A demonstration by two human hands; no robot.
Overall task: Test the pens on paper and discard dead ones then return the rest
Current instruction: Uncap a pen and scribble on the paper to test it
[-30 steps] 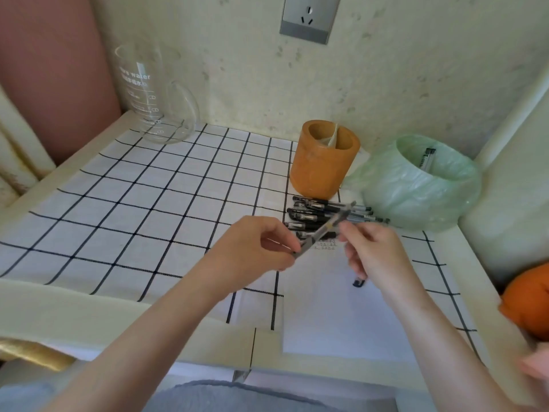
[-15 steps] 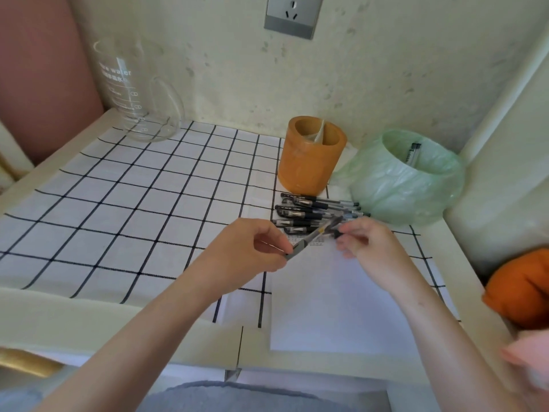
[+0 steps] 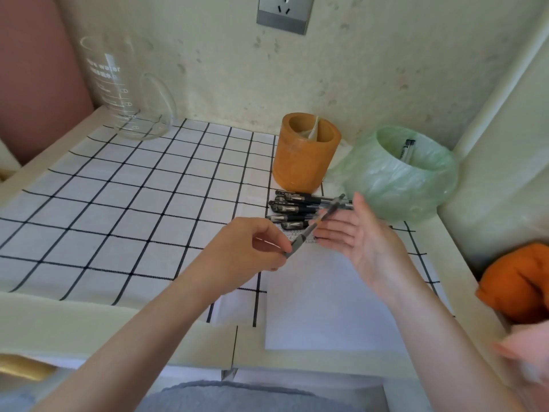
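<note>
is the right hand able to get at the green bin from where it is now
Probably yes. The right hand is open and grips nothing, and it sits just in front of the green bin with nothing standing between them. The pen is pinched by the left hand.

Glass jug point(image 3: 124, 90): white print, "water" legible; the word before it and the line beneath unreadable, scale numerals blurred. Labels on pens point(image 3: 294, 208) and marks on paper point(image 3: 326, 307) too small to read.
</note>
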